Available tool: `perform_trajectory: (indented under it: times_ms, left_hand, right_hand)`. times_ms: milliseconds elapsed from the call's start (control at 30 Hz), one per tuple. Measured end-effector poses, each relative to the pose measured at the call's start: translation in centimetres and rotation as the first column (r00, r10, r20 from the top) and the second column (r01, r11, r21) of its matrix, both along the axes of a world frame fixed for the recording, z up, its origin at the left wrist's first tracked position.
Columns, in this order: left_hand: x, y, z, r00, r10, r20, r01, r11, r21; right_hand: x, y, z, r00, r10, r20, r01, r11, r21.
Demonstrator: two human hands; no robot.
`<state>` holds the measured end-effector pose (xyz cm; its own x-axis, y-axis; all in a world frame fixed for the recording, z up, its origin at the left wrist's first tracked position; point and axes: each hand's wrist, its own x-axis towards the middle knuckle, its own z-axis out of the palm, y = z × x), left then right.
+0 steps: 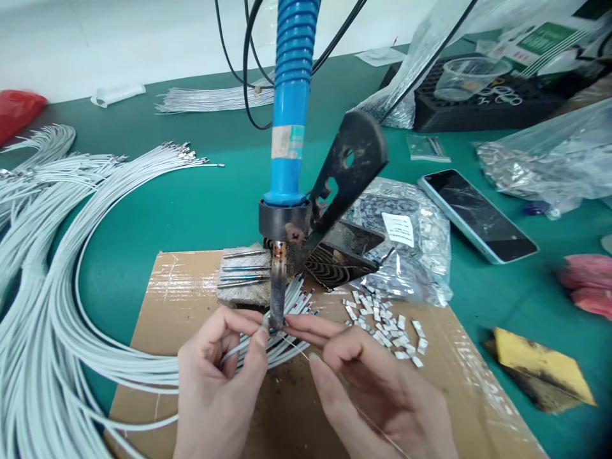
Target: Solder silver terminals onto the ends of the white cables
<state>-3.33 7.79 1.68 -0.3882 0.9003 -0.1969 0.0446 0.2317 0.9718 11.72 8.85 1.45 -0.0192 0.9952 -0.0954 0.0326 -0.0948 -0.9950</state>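
Note:
A blue-handled soldering iron (289, 127) stands fixed in a dark metal holder (335, 191), its tip (277, 306) pointing down over a cardboard sheet (182, 299). My left hand (215, 382) pinches the end of a thin white wire (248, 347) right under the tip. My right hand (373, 389) pinches close beside it, with a fine strand of solder wire (368, 421) running back under the palm. Both sets of fingertips meet at the tip. A bundle of white wire ends (296, 303) lies just behind the tip.
Long white wires (57, 268) curve across the green table at left. Small metal terminals (387, 328) lie scattered on the cardboard to the right, by a plastic bag of them (411, 248). A phone (478, 213), a yellow sponge (540, 370) and more bags sit at right.

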Motion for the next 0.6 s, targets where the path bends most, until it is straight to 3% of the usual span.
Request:
perform_trajectory:
  times_ms: [267,433,600]
  left_hand:
    - [0.6,-0.1,0.7,0.997,0.077,-0.014,-0.077,0.997,-0.017]
    - [1.6,0.1,1.2,0.981,0.191,0.008,-0.191,0.981,-0.023]
    - [1.7,0.2,1.1,0.983,0.185,0.01,-0.185,0.983,-0.008]
  right_hand:
    - [-0.2,-0.1,0.2,1.0,-0.023,0.005,0.023,0.999,0.045]
    - [-0.1,-0.1,0.2,1.0,-0.011,0.005,0.011,0.999,0.039]
    - [0.0,-0.2,0.2,1.0,-0.017,-0.005,0.017,1.0,0.006]
